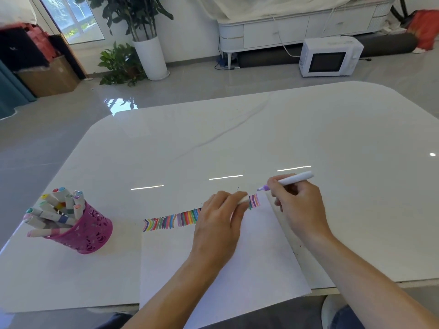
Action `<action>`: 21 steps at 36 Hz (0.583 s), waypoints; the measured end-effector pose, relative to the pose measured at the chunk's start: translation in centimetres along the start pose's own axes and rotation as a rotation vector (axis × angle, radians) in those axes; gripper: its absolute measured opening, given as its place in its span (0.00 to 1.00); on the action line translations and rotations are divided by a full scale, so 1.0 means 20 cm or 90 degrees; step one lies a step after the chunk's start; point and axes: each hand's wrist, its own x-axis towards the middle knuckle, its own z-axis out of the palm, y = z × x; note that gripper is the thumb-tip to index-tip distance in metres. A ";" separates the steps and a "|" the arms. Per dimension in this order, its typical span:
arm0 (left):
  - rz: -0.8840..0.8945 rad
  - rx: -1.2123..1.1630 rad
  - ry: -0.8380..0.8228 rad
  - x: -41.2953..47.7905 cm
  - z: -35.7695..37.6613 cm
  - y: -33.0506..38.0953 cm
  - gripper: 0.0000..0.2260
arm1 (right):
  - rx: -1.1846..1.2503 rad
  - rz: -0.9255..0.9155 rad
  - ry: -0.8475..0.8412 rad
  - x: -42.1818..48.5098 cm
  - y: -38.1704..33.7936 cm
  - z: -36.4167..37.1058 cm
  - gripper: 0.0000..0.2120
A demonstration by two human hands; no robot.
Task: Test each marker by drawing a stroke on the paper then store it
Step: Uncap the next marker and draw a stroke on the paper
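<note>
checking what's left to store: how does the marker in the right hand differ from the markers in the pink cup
The marker in the right hand is uncapped, purple tip bare, slanted near the paper; the markers in the pink cup are capped and bunched, leaning. Both have pale barrels.

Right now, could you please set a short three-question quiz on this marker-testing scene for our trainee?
1. True or false: the pink holder stands on the paper.
2. The right hand grips: A a marker; B scissors; C nothing.
3. Fill in: the coloured strokes run along the paper's ___ edge, partly hidden by the left hand, which pinches a white cap.
Key: 1 false, it stands on the table left of the paper; 2 A; 3 far.
</note>
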 end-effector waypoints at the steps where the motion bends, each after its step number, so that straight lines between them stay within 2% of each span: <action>1: -0.054 -0.033 -0.011 0.00 -0.03 0.02 0.10 | 0.013 -0.005 -0.007 -0.01 -0.02 0.00 0.10; 5: -0.224 -0.195 -0.067 0.00 -0.13 0.05 0.09 | 0.082 -0.023 -0.065 -0.07 -0.10 0.00 0.10; 10: -0.322 -0.358 -0.099 -0.03 -0.21 0.08 0.05 | 0.114 -0.040 -0.122 -0.14 -0.15 0.01 0.08; 21: -0.323 -0.379 -0.111 -0.07 -0.27 0.06 0.07 | 0.064 -0.054 -0.186 -0.20 -0.17 0.07 0.09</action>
